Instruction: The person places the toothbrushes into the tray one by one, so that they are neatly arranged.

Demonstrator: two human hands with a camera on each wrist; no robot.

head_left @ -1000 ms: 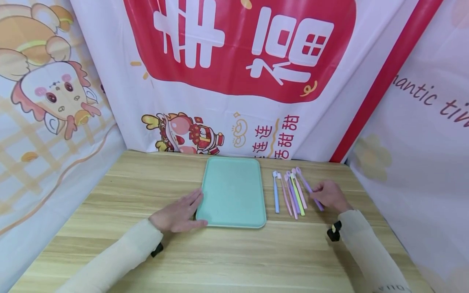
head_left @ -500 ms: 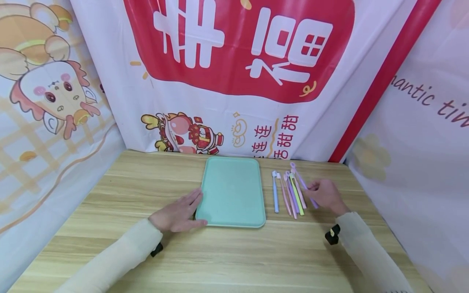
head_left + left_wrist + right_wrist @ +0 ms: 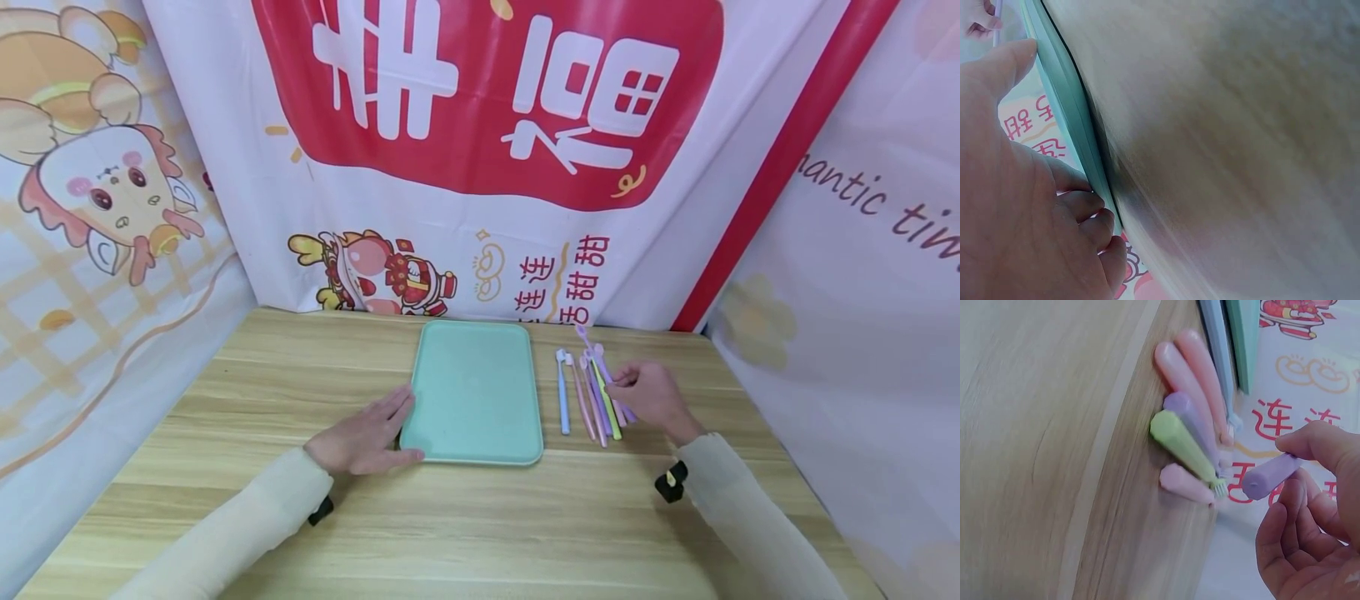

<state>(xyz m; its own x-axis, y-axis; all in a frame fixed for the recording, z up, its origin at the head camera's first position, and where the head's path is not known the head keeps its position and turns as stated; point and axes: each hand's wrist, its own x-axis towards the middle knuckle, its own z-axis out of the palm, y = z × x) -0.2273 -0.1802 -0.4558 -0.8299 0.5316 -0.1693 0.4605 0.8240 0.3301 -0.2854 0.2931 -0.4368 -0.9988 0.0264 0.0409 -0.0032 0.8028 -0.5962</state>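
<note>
Thumb to fingers, our right hand [image 3: 651, 393] pinches 1 purple toothbrush [image 3: 1269, 476], raised over 6 other toothbrushes [image 3: 1182, 442] on the table [image 3: 450, 533]. Left of these we see the green tray [image 3: 474, 392]; our left hand [image 3: 367, 437], thumb spread from its fingers, touches the tray's near left corner. On the far side hangs a red-and-white banner [image 3: 450, 175].

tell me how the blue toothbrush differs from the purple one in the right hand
The blue toothbrush lies on the table; the held purple toothbrush is pinched in the right hand. In the head view, the blue toothbrush lines up roughly with the side of the tray, while the held purple toothbrush slants. Both have slim handles and point their heads toward the banner.
</note>
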